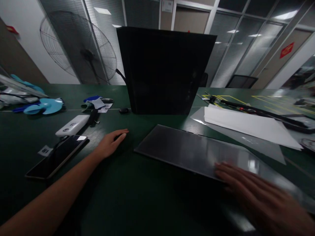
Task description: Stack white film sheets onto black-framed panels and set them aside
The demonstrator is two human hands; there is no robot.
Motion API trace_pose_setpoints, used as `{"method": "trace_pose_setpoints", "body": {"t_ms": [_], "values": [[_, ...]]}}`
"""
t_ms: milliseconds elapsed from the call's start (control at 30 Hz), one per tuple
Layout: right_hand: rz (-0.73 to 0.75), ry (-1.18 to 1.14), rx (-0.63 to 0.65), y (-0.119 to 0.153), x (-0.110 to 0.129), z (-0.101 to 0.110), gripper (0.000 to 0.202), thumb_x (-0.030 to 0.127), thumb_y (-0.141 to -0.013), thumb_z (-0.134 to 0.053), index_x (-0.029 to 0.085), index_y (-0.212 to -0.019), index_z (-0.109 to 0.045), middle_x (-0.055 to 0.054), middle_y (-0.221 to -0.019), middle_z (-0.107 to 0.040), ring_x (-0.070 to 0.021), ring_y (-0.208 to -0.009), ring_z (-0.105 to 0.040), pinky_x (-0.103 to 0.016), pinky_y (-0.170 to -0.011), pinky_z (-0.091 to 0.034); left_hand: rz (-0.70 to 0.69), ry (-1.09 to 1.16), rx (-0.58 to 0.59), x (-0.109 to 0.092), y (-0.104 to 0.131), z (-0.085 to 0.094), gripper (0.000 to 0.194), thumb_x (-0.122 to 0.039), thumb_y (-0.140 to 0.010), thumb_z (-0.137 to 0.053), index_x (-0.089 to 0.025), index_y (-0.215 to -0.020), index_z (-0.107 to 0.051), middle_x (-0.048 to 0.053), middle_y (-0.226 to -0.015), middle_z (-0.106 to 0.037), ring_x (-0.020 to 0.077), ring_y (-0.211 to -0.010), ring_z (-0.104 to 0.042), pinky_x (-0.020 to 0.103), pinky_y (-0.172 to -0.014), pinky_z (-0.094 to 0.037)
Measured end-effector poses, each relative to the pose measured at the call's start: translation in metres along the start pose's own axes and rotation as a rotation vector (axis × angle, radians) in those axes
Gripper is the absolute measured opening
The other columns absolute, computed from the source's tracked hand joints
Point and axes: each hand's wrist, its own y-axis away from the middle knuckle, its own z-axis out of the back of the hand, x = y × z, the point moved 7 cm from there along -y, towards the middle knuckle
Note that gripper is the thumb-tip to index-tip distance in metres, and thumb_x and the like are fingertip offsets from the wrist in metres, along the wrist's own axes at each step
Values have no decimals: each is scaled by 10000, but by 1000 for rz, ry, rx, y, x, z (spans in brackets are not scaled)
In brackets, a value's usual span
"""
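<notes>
A dark, flat, glossy panel (182, 149), which looks like a bare display screen, lies on the green table. My right hand (261, 193) is over its near edge at the right, fingers stretched out and blurred by motion; whether they touch the panel I cannot tell. Left of the panel, my left hand (110, 143) rests on the tabletop with thumb and fingers apart, holding nothing visible. Nearest to it on the left are a smartphone (57, 157) and a white power bank (72, 126), both bearing number labels.
A large black box-like housing (167, 72) stands upright behind the panel. White sheets (246, 126) over clear film lie at the right, by a long black bar (265, 113). Blue fan blades (44, 106) lie far left; a small black object (123, 110) sits before the housing.
</notes>
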Motion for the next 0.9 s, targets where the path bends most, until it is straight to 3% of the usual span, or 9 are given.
{"method": "trace_pose_setpoints", "body": {"t_ms": [67,167,333,500,600,667,733,867,900], "values": [[66,-31,101,-18,28,-29,679,399,-1042,-539,326,-1671,-295,-42,-1625,-436,-298,-1459,-476,-534,-1152,-479,40,21,-48,1,0,5,692,-680,-998,-366,-191,-1351,-705,92,-1461,-667,313,-1369,-609,485,-1204,-425],[3,-181,277,-44,35,-62,735,497,-1048,-512,365,-1692,-184,-41,-1694,-281,-371,-1549,-301,-706,-1198,-344,59,26,-73,1,0,8,697,-689,-993,-362,-195,-1326,-723,92,-1446,-678,320,-1365,-614,483,-1197,-433],[-43,-471,481,-76,27,-77,615,498,-1083,-427,433,-1665,-237,35,-1727,-153,-316,-1607,-88,-695,-1277,-82,3,-16,-66,-1,1,6,618,-671,-963,-458,-238,-1305,-735,83,-1495,-639,320,-1359,-620,498,-1179,-455],[-44,-651,508,-109,13,-79,605,567,-1061,-465,388,-1632,-373,22,-1718,-222,-294,-1613,-92,-665,-1289,-23,-70,-144,31,-1,1,-5,525,-591,-925,-565,-265,-1298,-738,82,-1562,-575,322,-1382,-603,538,-1165,-466],[-40,-708,504,-131,0,-79,520,550,-1062,-476,317,-1517,-572,-34,-1646,-408,-310,-1574,-269,-665,-1283,-162,-97,-191,41,-2,2,-6,487,-525,-936,-568,-270,-1318,-729,83,-1591,-540,320,-1406,-580,543,-1161,-471],[-9,-715,434,-149,-4,-70,452,483,-1071,-483,241,-1397,-681,-94,-1485,-598,-296,-1426,-514,-593,-1213,-383,-116,-200,43,-3,2,-7,478,-492,-951,-552,-267,-1339,-717,87,-1600,-527,316,-1438,-548,547,-1170,-460],[91,-713,259,-170,2,-44,393,393,-1082,-474,191,-1316,-717,-111,-1286,-715,-242,-1211,-671,-477,-1075,-534,-132,-209,54,-5,3,-7,480,-477,-965,-538,-262,-1362,-702,88,-1604,-521,313,-1469,-510,556,-1197,-425],[446,-731,-247,-187,36,50,287,287,-1073,-495,191,-1244,-704,-58,-1085,-767,-157,-1042,-720,-338,-1001,-574,-130,-226,69,-5,6,-9,491,-491,-997,-506,-262,-1397,-675,87,-1602,-525,297,-1499,-471,553,-1232,-375],[497,-723,-303,-186,42,70,274,292,-1073,-496,211,-1235,-703,-40,-1059,-772,-145,-1023,-725,-309,-1007,-575,-129,-226,67,-5,6,-10,498,-506,-1002,-499,-262,-1400,-673,88,-1601,-527,296,-1497,-474,549,-1231,-378]]}}
